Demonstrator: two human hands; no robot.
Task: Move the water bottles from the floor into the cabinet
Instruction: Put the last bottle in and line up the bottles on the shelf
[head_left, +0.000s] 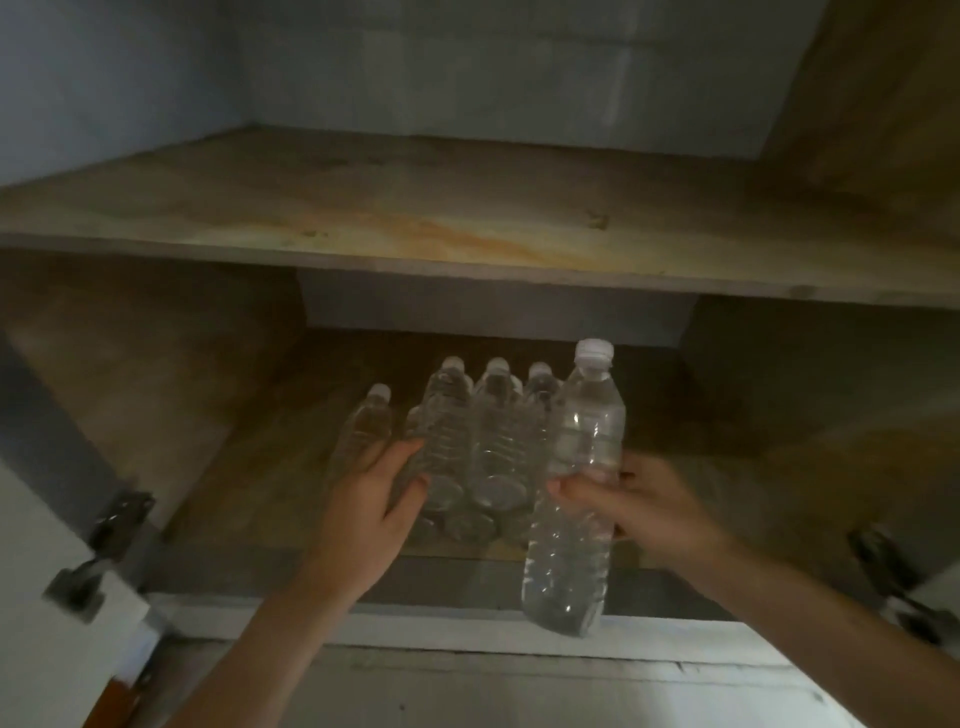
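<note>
While the right hand (644, 512) is curling its fingers (569, 488) round a clear, white-capped plastic water bottle (569, 551) above the front edge of the wooden cabinet shelf (234, 483), the left hand (371, 504) is pressing straight fingers against the shelved clear bottles (493, 447), probably steadying them.

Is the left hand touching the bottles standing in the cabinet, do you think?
Touching: in the head view, the left hand rests its fingers against the front bottles.

wooden lower shelf (249, 483), clear water bottles (467, 441) standing
</note>
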